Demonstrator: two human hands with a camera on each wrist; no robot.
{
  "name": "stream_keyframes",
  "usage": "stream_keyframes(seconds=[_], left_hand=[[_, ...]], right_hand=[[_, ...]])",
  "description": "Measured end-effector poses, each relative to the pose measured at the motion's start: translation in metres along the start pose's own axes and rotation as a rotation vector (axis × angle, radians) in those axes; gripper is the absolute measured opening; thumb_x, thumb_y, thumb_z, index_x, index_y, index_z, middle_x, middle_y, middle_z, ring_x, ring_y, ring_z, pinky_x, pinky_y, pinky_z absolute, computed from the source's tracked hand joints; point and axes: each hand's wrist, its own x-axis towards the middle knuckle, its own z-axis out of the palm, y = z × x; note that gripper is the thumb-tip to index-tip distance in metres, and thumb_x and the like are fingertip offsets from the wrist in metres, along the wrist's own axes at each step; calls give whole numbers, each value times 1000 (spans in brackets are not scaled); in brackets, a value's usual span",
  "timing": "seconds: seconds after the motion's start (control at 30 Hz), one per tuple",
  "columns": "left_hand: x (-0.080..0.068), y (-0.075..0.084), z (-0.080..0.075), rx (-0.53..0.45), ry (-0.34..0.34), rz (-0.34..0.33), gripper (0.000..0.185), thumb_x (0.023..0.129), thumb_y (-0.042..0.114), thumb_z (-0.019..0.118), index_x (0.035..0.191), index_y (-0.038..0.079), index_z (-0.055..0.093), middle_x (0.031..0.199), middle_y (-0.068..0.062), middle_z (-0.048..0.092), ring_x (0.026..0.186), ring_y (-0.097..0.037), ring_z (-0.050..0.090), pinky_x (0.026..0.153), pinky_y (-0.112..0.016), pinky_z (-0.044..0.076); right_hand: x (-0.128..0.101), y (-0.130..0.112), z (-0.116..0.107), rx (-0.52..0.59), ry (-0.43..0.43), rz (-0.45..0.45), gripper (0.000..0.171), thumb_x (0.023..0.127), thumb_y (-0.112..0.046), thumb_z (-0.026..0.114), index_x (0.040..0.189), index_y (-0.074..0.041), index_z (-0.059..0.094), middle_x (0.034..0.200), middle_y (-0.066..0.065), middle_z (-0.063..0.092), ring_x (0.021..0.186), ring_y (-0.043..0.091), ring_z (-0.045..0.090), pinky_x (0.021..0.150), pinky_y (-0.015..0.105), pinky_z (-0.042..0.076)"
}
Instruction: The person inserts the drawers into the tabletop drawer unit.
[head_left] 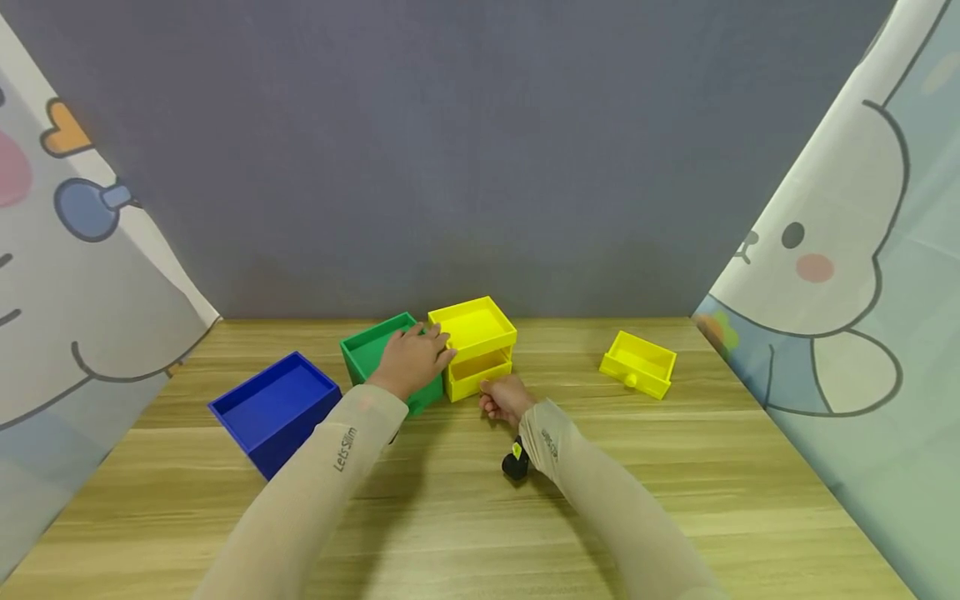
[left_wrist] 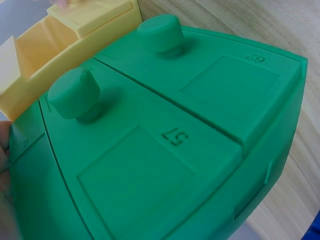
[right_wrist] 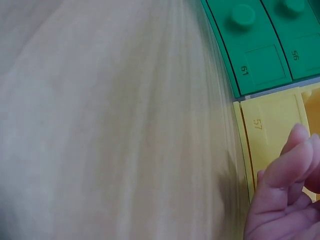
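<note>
Both hands work at a cluster of small plastic drawer boxes on the light wooden bench (head_left: 675, 467). The left hand (head_left: 411, 358) rests palm-down with relaxed fingers on top of the green plastic drawer box (head_left: 375, 342), its fingertips reaching across to the edge of the yellow plastic drawer box (head_left: 474, 329) that stands touching the green one on its right. The left wrist view shows the green box's front with two closed drawers, each with a round knob (left_wrist: 75, 92). The right hand (head_left: 506, 396) has its fingers curled at the front of the yellow box's lower drawer (head_left: 476, 377), which stands partly pulled out; whether the fingers actually pinch its knob cannot be told. A separate yellow plastic drawer (head_left: 639, 363) lies well apart to the right on the bench. A blue open plastic box (head_left: 276, 408) sits to the left of the green one. Cartoon-printed curtains (head_left: 862, 275) hang at both sides.
</note>
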Motion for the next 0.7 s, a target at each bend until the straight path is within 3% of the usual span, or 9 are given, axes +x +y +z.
stream_keyframes(seconds=[0.2,0.37,0.57,0.7], left_hand=[[1,-1,1,5,-3,2,49,103,41,40,138,9,54,144,-14,46,133,-37,39,104,-54,35],[1,-1,1,5,-13,-2,49,103,41,40,138,9,53,144,-14,45,134,-37,38,105,-54,34],[1,-2,0,2,-19,7,49,103,41,40,139,9,53,144,-13,46,133,-37,39,104,-54,35],[0,-1,-2,-11,-23,5,49,103,41,40,139,9,53,144,-13,46,133,-38,38,104,-55,34]], right_hand=[[-1,0,-4,-41,-27,15,19,98,-12,51,86,2,58,51,-2,53,40,3,43,40,16,39],[-5,-1,-20,-127,-112,19,22,97,-20,54,89,1,59,52,-2,54,41,3,43,40,16,39],[-12,0,-59,-184,-175,-17,35,99,-24,53,120,3,58,56,-4,57,43,1,44,41,15,40],[-20,-2,-91,-168,-156,-34,45,100,-24,51,132,8,49,60,-5,57,47,0,45,44,14,40]])
